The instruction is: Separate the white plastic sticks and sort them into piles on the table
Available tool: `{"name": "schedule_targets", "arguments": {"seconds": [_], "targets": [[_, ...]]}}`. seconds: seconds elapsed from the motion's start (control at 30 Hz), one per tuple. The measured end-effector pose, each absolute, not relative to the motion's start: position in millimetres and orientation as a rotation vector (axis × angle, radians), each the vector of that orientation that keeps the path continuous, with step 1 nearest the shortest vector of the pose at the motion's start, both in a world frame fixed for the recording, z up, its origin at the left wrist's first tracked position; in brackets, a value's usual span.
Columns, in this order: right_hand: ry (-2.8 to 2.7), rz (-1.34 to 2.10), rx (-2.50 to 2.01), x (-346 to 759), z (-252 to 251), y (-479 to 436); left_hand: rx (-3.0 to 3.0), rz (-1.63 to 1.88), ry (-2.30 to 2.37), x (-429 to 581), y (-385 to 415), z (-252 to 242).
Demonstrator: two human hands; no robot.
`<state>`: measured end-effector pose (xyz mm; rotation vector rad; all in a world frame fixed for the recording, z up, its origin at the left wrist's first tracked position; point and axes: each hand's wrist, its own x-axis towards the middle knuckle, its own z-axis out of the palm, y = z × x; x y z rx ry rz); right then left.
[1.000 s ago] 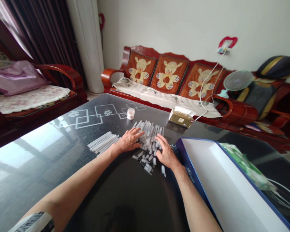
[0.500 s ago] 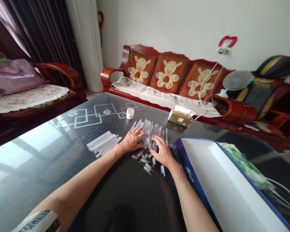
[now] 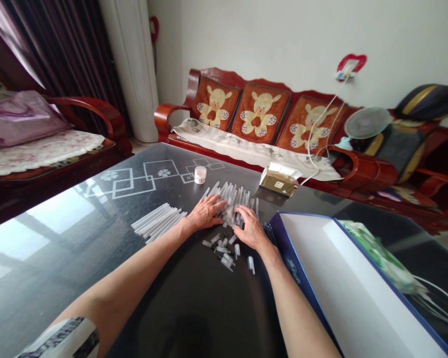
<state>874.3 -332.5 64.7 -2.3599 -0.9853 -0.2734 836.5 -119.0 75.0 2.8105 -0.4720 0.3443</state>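
A heap of translucent white plastic tubes [image 3: 234,196] lies on the dark glossy table [image 3: 97,238]. My left hand [image 3: 206,213] lies flat on the heap's left side, fingers stretched out. My right hand [image 3: 251,228] rests on the heap's near right side, fingers spread over the tubes. Short cut tube pieces [image 3: 224,251] are scattered just in front of both hands. A second bundle of long tubes [image 3: 157,221] lies to the left of my left wrist.
A blue-edged box lid with a white inside [image 3: 343,278] lies to the right of my right hand. A small white jar [image 3: 200,175] and a gold tissue pack [image 3: 278,181] stand behind the heap. Red wooden sofas ring the table.
Both hands have drawn closer together over the heap, pressing the tubes into a tighter pile. The view has shifted slightly.
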Motion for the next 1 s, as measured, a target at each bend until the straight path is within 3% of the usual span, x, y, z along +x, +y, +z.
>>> {"name": "schedule_targets", "arguments": {"seconds": [0.23, 0.43, 0.73, 1.0], "targets": [[-0.849, -0.285, -2.486, 872, 79, -349, 2.926, 0.086, -0.245, 826, -89, 99], [-0.616, 0.039, -2.807, 870, 85, -359, 3.020, -0.225, -0.109, 829, -71, 113], [-0.685, 0.223, -2.720, 860, 90, -353, 3.017, -0.099, -0.112, 825, -84, 104], [-0.690, 0.267, -2.726, 859, 92, -354, 2.957, -0.438, -0.202, 822, -65, 115]]}}
